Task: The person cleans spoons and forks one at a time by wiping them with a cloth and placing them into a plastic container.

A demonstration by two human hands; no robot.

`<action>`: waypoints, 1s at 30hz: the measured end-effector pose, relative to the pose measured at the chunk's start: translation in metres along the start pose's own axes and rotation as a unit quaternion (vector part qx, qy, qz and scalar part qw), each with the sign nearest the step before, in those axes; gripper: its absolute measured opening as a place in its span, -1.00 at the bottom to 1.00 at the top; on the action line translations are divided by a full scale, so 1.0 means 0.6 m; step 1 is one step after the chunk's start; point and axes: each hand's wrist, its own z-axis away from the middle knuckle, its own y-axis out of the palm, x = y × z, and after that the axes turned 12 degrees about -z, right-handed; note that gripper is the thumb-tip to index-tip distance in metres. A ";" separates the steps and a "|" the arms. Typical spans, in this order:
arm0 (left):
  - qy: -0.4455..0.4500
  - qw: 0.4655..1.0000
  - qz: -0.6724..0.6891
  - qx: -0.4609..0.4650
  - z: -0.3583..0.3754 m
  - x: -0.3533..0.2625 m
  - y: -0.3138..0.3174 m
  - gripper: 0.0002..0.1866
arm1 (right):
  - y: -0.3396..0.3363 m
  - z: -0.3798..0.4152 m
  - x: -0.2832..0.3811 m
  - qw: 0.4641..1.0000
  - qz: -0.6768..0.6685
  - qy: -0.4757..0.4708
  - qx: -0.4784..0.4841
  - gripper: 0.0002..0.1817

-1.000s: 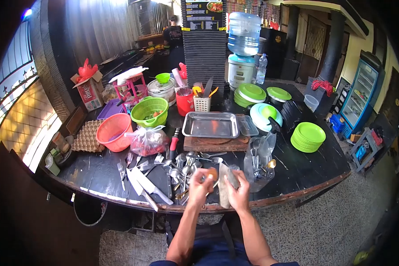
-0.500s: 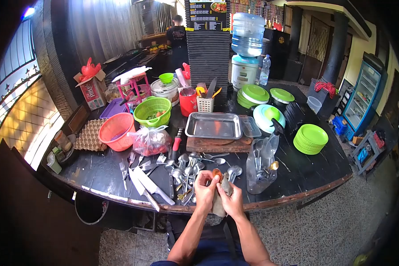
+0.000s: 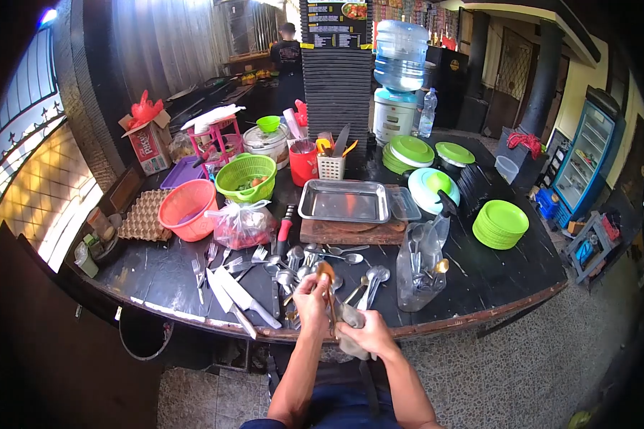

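Since the earlier frame the cloth (image 3: 350,325) has slid down the spoon (image 3: 327,286) from bowl to handle, and both hands sit lower, at the table (image 3: 157,275) edge, bottom centre. Left hand (image 3: 311,304) fingers pinch the spoon upright, bowl up; right hand (image 3: 365,336) fingers are closed around the cloth on the handle. Loose cutlery (image 3: 297,264) lies just above, knives (image 3: 240,297) to the left.
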 end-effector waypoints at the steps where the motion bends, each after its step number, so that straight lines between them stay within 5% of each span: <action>1: 0.027 0.999 0.026 -0.017 -0.011 0.006 -0.003 -0.91 | -0.009 -0.002 0.001 1.000 0.000 0.009 0.023 -0.60; 4: 0.083 0.995 -0.047 -0.012 -0.014 -0.010 -0.016 -0.86 | -0.026 -0.009 0.018 0.987 0.075 -0.047 -0.136 -0.61; 5: 0.061 0.996 -0.069 -0.001 -0.008 -0.012 -0.014 -0.85 | -0.026 -0.017 0.027 0.973 0.079 -0.145 -0.162 -0.69; 8: 0.025 0.991 -0.126 0.043 0.014 -0.001 0.012 -0.86 | -0.010 -0.027 0.092 0.949 0.098 -0.247 -0.168 -0.69; 11: -0.032 0.998 -0.004 0.060 0.014 0.035 0.025 -0.89 | 0.013 -0.033 0.085 0.932 0.167 -0.266 -0.180 -0.62; 30: 0.133 0.991 -0.025 0.002 -0.035 -0.038 -0.027 -0.81 | -0.027 -0.025 -0.038 0.978 0.086 -0.166 -0.095 -0.55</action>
